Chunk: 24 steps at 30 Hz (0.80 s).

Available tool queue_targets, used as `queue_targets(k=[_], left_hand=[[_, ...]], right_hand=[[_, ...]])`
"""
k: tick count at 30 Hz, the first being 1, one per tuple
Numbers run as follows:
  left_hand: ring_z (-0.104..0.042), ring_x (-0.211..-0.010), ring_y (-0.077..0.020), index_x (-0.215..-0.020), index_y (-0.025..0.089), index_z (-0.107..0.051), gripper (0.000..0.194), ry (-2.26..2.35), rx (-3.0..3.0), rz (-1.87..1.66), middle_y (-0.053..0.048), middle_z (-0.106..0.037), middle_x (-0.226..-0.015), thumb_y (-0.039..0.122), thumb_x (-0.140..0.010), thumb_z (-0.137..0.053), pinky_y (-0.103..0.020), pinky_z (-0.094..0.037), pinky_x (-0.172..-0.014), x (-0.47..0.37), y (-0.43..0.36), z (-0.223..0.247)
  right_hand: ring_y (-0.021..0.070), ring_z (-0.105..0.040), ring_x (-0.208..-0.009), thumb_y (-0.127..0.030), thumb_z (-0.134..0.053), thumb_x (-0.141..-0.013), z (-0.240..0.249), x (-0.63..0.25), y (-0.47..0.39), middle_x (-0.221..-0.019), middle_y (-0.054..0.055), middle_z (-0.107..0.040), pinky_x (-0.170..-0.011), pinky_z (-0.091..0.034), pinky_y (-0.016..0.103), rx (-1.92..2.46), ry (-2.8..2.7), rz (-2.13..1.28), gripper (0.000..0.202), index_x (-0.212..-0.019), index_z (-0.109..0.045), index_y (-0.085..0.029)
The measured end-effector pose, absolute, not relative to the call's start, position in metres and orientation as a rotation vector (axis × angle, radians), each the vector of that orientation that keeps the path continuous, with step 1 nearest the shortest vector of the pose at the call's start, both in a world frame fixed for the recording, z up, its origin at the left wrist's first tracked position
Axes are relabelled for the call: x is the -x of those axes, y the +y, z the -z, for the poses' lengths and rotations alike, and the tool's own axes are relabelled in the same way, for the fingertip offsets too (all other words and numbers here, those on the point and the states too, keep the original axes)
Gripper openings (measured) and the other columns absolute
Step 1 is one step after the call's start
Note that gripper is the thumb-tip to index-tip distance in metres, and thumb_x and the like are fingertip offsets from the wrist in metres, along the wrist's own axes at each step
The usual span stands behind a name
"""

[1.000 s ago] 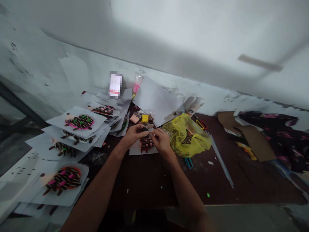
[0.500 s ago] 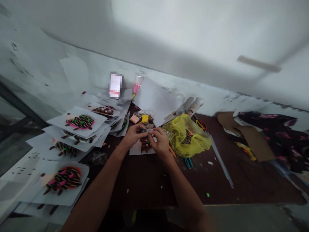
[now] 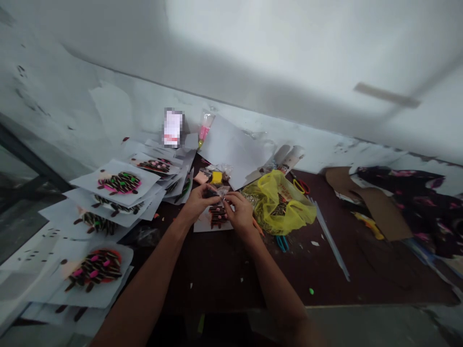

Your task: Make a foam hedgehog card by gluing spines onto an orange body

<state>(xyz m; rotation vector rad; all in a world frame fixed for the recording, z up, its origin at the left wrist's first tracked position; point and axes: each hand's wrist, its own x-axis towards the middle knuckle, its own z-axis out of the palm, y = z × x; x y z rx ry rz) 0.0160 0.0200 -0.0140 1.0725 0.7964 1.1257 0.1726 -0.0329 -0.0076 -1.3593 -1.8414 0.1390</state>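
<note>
My left hand (image 3: 197, 203) is closed around a small dark lump in clear plastic (image 3: 212, 193). The fingers of my right hand (image 3: 239, 211) are pinched together at the wrapper's right edge, close to the left fingertips. Just below both hands lies a white sheet with a hedgehog picture (image 3: 218, 216), its body covered in dark strips with pink dots. My right hand hides part of that sheet. Beyond the fingers sit a yellow block (image 3: 217, 178) and a peach-coloured block (image 3: 201, 177) among clear wrappers.
Sheets with similar hedgehogs (image 3: 119, 182) are stacked at the left. On the right are a yellow mesh bag (image 3: 285, 207), blue-handled scissors (image 3: 282, 243), red-handled scissors (image 3: 303, 186), clear strips (image 3: 331, 241) and a yellow cutter (image 3: 368, 225). White paper (image 3: 235, 149) leans against the wall.
The fingers have shifted slightly on the plastic-wrapped lump, and more of the hedgehog picture shows below them. The things around the hands have stayed in place.
</note>
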Motion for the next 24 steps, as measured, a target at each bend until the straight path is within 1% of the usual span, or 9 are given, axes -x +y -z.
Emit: queue_targets(k=[4, 8, 12, 15, 20, 22, 24], left_hand=[[-0.061, -0.079, -0.0159, -0.079, 0.017, -0.063, 0.031, 0.809, -1.149, -1.115, 0.0, -0.067, -0.081, 0.028, -0.056, -0.081, -0.029, -0.047, -0.076, -0.017, 0.018, 0.014], [-0.061, -0.077, -0.0158, -0.079, 0.016, -0.069, 0.029, 0.812, -1.164, -1.058, 0.0, -0.068, -0.079, 0.03, -0.057, -0.08, -0.03, -0.048, -0.076, -0.016, 0.018, 0.015], [-0.061, -0.077, -0.0167, -0.079, 0.017, -0.069, 0.031, 0.843, -1.191, -1.069, -0.001, -0.07, -0.081, 0.031, -0.054, -0.082, -0.031, -0.048, -0.076, -0.013, 0.021, 0.015], [-0.062, -0.078, -0.0181, -0.075, 0.017, -0.069, 0.028, 0.872, -1.262, -1.079, -0.002, -0.07, -0.082, 0.032, -0.055, -0.081, -0.032, -0.049, -0.078, -0.013, 0.022, 0.014], [-0.063, -0.079, -0.0182, -0.073, 0.017, -0.068, 0.019, 0.908, -1.372, -1.127, -0.002, -0.07, -0.08, 0.027, -0.058, -0.076, -0.031, -0.05, -0.078, -0.014, 0.021, 0.013], [-0.063, -0.078, -0.0181, -0.071, 0.018, -0.067, 0.016, 0.944, -1.411, -1.144, -0.001, -0.069, -0.078, 0.024, -0.059, -0.074, -0.03, -0.051, -0.075, -0.014, 0.022, 0.013], [-0.063, -0.072, -0.017, -0.071, 0.017, -0.065, 0.015, 0.992, -1.412, -1.137, 0.001, -0.067, -0.073, 0.02, -0.058, -0.073, -0.028, -0.052, -0.068, -0.014, 0.022, 0.014]], right_hand=[[0.0208, -0.065, -0.093, -0.018, -0.058, -0.088, 0.006, -0.171, -0.033, -0.097, 0.009, -0.069, -0.084, -0.051, 0.034, 1.33, -1.817, -0.178, 0.013, -0.085, -0.07, -0.02], [0.0194, -0.065, -0.093, -0.021, -0.06, -0.088, 0.007, -0.17, -0.032, -0.098, 0.007, -0.069, -0.085, -0.051, 0.032, 1.306, -1.776, -0.245, 0.012, -0.084, -0.071, -0.022], [0.0191, -0.065, -0.094, -0.023, -0.06, -0.088, 0.008, -0.169, -0.032, -0.102, 0.007, -0.068, -0.086, -0.05, 0.033, 1.311, -1.754, -0.268, 0.012, -0.085, -0.072, -0.023], [0.0196, -0.064, -0.093, -0.022, -0.059, -0.086, 0.01, -0.167, -0.033, -0.099, 0.007, -0.068, -0.085, -0.05, 0.032, 1.326, -1.757, -0.247, 0.012, -0.082, -0.071, -0.022], [0.019, -0.063, -0.086, -0.019, -0.057, -0.082, 0.008, -0.161, -0.036, -0.092, 0.007, -0.066, -0.079, -0.05, 0.031, 1.345, -1.731, -0.205, 0.009, -0.076, -0.064, -0.021], [0.0183, -0.062, -0.085, -0.019, -0.056, -0.082, 0.006, -0.159, -0.036, -0.092, 0.007, -0.066, -0.076, -0.05, 0.031, 1.34, -1.694, -0.216, 0.009, -0.075, -0.061, -0.021], [0.0175, -0.061, -0.083, -0.02, -0.054, -0.083, 0.004, -0.16, -0.036, -0.093, 0.007, -0.067, -0.073, -0.049, 0.029, 1.325, -1.613, -0.234, 0.008, -0.076, -0.059, -0.021]])
